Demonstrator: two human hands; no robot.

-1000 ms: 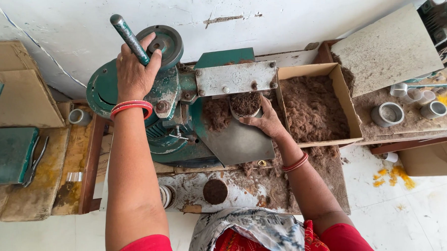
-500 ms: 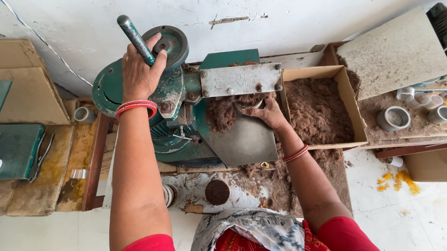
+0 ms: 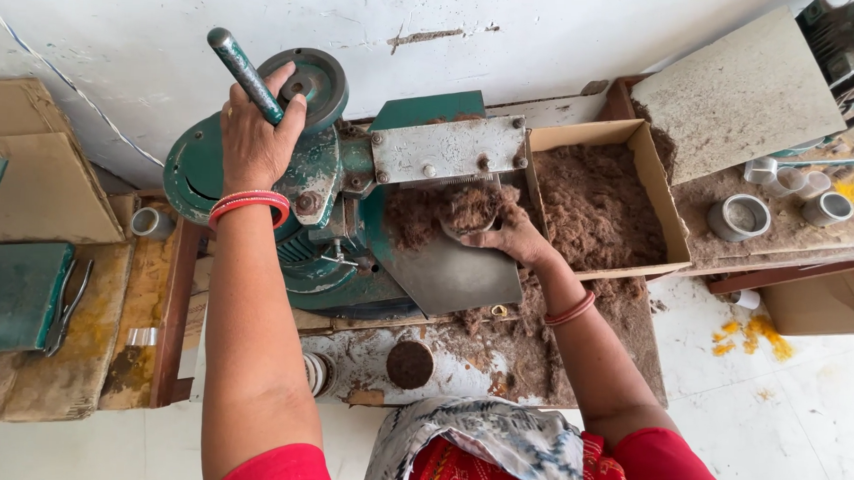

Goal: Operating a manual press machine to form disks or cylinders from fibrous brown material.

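Note:
My left hand (image 3: 255,139) grips the metal lever handle (image 3: 241,70) of a green hand-press machine (image 3: 352,218). My right hand (image 3: 508,235) is under the machine's grey metal plate (image 3: 446,148), holding a small round metal ring (image 3: 467,228) packed with brown fibrous powder (image 3: 428,212). A sloped metal chute (image 3: 454,274) lies just below that hand. Red bangles sit on both wrists.
An open cardboard box (image 3: 660,196) of brown powder stands right of the machine. Further right are several metal rings (image 3: 738,217) on a dusty bench and a grey board (image 3: 744,90). A round brown puck (image 3: 409,363) lies below the machine. At left are a green box (image 3: 14,292) and cardboard (image 3: 32,169).
The view has shifted slightly. My left hand stays on the lever, and my right hand stays at the powder under the plate with the ring.

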